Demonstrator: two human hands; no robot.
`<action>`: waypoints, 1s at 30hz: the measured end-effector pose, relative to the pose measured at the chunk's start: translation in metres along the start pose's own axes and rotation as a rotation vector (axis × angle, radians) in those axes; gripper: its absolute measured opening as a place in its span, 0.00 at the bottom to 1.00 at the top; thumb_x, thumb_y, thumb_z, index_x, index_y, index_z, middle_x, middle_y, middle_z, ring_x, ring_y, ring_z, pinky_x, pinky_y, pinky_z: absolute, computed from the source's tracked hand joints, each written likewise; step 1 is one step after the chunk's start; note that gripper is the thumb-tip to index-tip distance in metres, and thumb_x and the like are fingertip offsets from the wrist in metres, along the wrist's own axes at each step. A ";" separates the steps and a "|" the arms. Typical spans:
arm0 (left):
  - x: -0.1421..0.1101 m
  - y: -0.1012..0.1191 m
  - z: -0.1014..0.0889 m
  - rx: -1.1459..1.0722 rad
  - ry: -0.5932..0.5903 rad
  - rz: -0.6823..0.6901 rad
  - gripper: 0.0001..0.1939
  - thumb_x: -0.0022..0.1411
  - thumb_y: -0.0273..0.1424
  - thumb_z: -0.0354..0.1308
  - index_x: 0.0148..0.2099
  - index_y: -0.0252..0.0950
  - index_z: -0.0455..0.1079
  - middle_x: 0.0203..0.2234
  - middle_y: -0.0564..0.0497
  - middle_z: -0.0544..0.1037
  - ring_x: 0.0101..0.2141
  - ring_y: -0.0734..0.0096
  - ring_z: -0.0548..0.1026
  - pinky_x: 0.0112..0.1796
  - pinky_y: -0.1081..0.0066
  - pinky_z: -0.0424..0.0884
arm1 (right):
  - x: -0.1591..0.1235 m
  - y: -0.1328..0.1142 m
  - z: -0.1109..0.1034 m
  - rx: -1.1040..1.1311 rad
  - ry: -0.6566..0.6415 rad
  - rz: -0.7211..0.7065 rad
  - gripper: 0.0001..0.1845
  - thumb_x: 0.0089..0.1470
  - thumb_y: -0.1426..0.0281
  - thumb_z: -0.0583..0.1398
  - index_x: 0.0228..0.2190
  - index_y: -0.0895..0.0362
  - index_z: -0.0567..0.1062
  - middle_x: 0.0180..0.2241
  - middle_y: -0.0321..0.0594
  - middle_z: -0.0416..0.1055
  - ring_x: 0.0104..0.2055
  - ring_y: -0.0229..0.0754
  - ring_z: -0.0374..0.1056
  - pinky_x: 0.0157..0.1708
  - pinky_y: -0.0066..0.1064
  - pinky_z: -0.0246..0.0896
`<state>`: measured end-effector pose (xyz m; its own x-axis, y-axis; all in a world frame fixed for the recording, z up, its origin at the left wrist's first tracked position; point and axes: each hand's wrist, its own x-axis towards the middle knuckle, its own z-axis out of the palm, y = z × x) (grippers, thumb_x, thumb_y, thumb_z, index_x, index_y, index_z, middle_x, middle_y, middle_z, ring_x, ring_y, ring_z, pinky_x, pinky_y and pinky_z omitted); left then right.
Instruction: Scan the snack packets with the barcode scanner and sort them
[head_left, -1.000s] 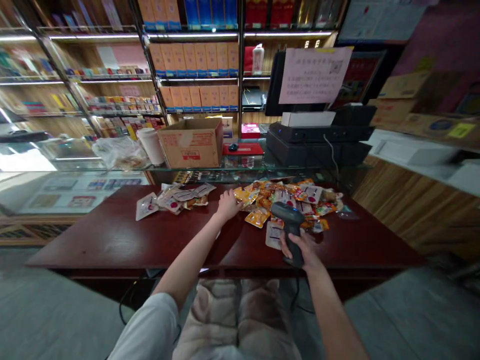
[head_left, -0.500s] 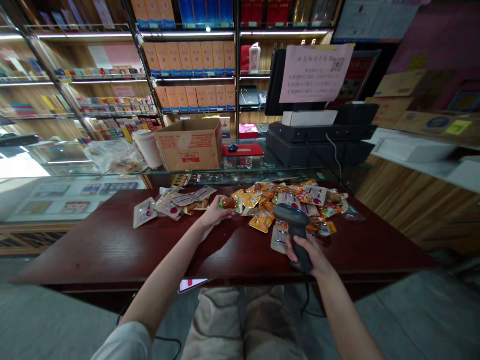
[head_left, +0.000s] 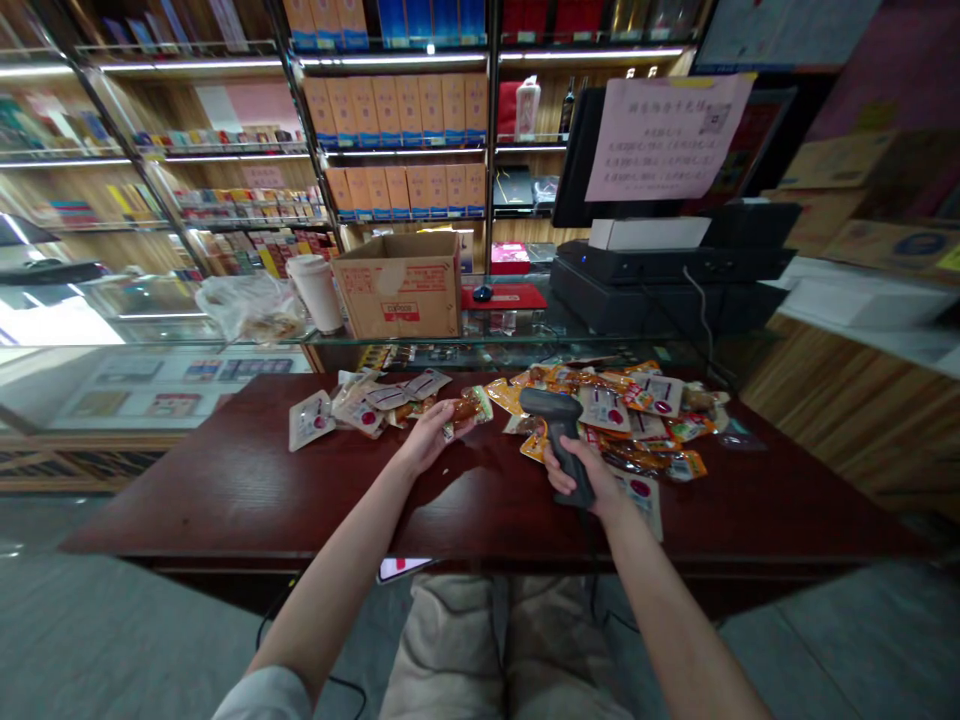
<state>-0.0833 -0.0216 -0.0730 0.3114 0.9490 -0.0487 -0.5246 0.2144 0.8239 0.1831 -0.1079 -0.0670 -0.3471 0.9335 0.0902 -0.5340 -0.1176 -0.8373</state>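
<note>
My left hand [head_left: 426, 440] is closed on a small snack packet [head_left: 466, 407], lifted just above the dark red table [head_left: 247, 490]. My right hand [head_left: 581, 478] grips the handle of a black barcode scanner [head_left: 553, 418], whose head points left toward the packet. A big heap of orange and white snack packets [head_left: 637, 410] lies on the table behind and right of the scanner. A smaller group of white packets [head_left: 367, 405] lies to the left of my left hand.
Behind the table stands a glass counter [head_left: 187, 345] bearing a cardboard box [head_left: 399, 285], a white paper cup [head_left: 319, 292], a plastic bag [head_left: 244, 305] and a black till [head_left: 667, 265] with a pink notice. Shelves of boxed goods fill the back wall. A phone [head_left: 405, 567] lies under the table edge.
My left hand picked one packet out of the heap and drew it left and toward me. The scanner in my right hand swung left, closer to the packet.
</note>
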 end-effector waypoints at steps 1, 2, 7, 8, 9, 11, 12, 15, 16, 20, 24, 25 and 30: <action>0.000 0.000 0.000 -0.005 0.026 -0.006 0.10 0.64 0.29 0.59 0.46 0.31 0.73 0.39 0.43 0.82 0.37 0.65 0.81 0.43 0.64 0.76 | -0.001 0.001 -0.002 0.005 -0.001 0.000 0.16 0.53 0.59 0.64 0.31 0.56 0.66 0.22 0.29 0.65 0.12 0.25 0.48 0.12 0.20 0.48; 0.000 0.000 0.000 -0.011 0.047 -0.019 0.09 0.65 0.29 0.58 0.46 0.30 0.73 0.37 0.43 0.82 0.35 0.66 0.81 0.39 0.68 0.76 | -0.003 0.002 -0.004 0.011 0.000 0.001 0.16 0.53 0.59 0.64 0.29 0.56 0.66 0.22 0.29 0.65 0.12 0.25 0.48 0.12 0.20 0.48; -0.005 0.006 0.004 -0.130 -0.016 -0.125 0.13 0.65 0.29 0.58 0.52 0.35 0.70 0.33 0.47 0.79 0.26 0.75 0.74 0.27 0.76 0.68 | -0.012 0.005 -0.012 0.019 -0.014 0.013 0.19 0.54 0.58 0.64 0.25 0.57 0.65 0.21 0.29 0.62 0.13 0.24 0.48 0.13 0.20 0.50; -0.007 0.006 0.005 -0.165 -0.040 -0.149 0.13 0.65 0.31 0.58 0.51 0.35 0.71 0.32 0.48 0.78 0.24 0.77 0.71 0.25 0.77 0.67 | -0.012 0.005 -0.012 0.015 -0.018 0.013 0.19 0.54 0.58 0.64 0.24 0.57 0.65 0.20 0.29 0.62 0.13 0.25 0.48 0.12 0.20 0.50; -0.008 0.006 0.006 -0.193 -0.061 -0.165 0.13 0.65 0.34 0.60 0.49 0.34 0.71 0.31 0.49 0.76 0.23 0.79 0.69 0.23 0.78 0.64 | -0.013 0.006 -0.011 0.011 -0.019 0.013 0.19 0.54 0.58 0.65 0.25 0.57 0.65 0.21 0.29 0.62 0.13 0.25 0.48 0.12 0.20 0.50; -0.010 0.006 0.009 -0.203 -0.098 -0.164 0.13 0.60 0.33 0.65 0.44 0.31 0.72 0.29 0.51 0.73 0.21 0.84 0.64 0.22 0.81 0.61 | -0.013 0.007 -0.009 0.001 -0.015 0.014 0.17 0.54 0.59 0.65 0.26 0.57 0.66 0.22 0.29 0.63 0.13 0.25 0.48 0.12 0.20 0.50; -0.011 0.006 0.010 -0.183 -0.109 -0.151 0.13 0.57 0.31 0.68 0.42 0.30 0.72 0.29 0.52 0.72 0.21 0.86 0.62 0.22 0.82 0.59 | -0.014 0.007 -0.007 -0.008 -0.012 0.015 0.16 0.54 0.60 0.65 0.27 0.56 0.66 0.22 0.29 0.64 0.13 0.25 0.49 0.13 0.20 0.50; -0.011 0.005 0.013 -0.114 -0.098 -0.138 0.11 0.55 0.28 0.69 0.39 0.30 0.73 0.29 0.52 0.71 0.20 0.88 0.59 0.21 0.82 0.58 | -0.015 0.008 -0.004 -0.035 -0.005 0.018 0.15 0.55 0.60 0.63 0.28 0.56 0.65 0.23 0.30 0.64 0.13 0.25 0.49 0.13 0.21 0.50; -0.011 0.005 0.013 -0.106 -0.094 -0.156 0.10 0.57 0.30 0.67 0.39 0.30 0.73 0.29 0.51 0.71 0.20 0.87 0.58 0.21 0.82 0.58 | -0.016 0.008 -0.003 -0.042 -0.006 0.018 0.15 0.55 0.60 0.63 0.28 0.56 0.65 0.23 0.30 0.64 0.13 0.25 0.49 0.14 0.21 0.50; -0.013 0.007 0.011 -0.099 -0.153 -0.204 0.13 0.61 0.36 0.63 0.43 0.31 0.74 0.30 0.50 0.71 0.21 0.85 0.57 0.24 0.79 0.62 | -0.016 0.009 -0.002 -0.052 -0.008 0.014 0.17 0.56 0.59 0.63 0.25 0.56 0.64 0.22 0.30 0.62 0.13 0.26 0.49 0.13 0.22 0.51; -0.014 0.006 0.007 -0.027 -0.195 -0.214 0.15 0.55 0.32 0.67 0.44 0.32 0.74 0.34 0.47 0.76 0.22 0.84 0.61 0.27 0.77 0.64 | -0.014 0.009 0.000 -0.011 0.002 0.013 0.16 0.54 0.59 0.64 0.28 0.57 0.67 0.20 0.29 0.62 0.13 0.25 0.49 0.13 0.21 0.50; -0.014 0.006 0.007 -0.014 -0.185 -0.234 0.15 0.56 0.33 0.66 0.44 0.31 0.75 0.36 0.45 0.77 0.24 0.82 0.64 0.28 0.76 0.65 | -0.014 0.009 0.001 -0.001 0.001 0.018 0.16 0.53 0.59 0.65 0.30 0.57 0.68 0.20 0.28 0.62 0.13 0.25 0.49 0.13 0.21 0.49; -0.011 -0.001 0.011 0.089 -0.082 -0.207 0.14 0.58 0.33 0.64 0.45 0.33 0.74 0.40 0.44 0.79 0.31 0.74 0.74 0.35 0.72 0.69 | -0.011 0.013 0.005 0.002 -0.024 0.039 0.17 0.54 0.57 0.65 0.32 0.55 0.67 0.19 0.26 0.61 0.12 0.25 0.48 0.12 0.21 0.48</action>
<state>-0.0776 -0.0353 -0.0672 0.4705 0.8642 -0.1783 -0.3723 0.3776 0.8479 0.1765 -0.1217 -0.0762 -0.3857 0.9200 0.0702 -0.5209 -0.1543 -0.8396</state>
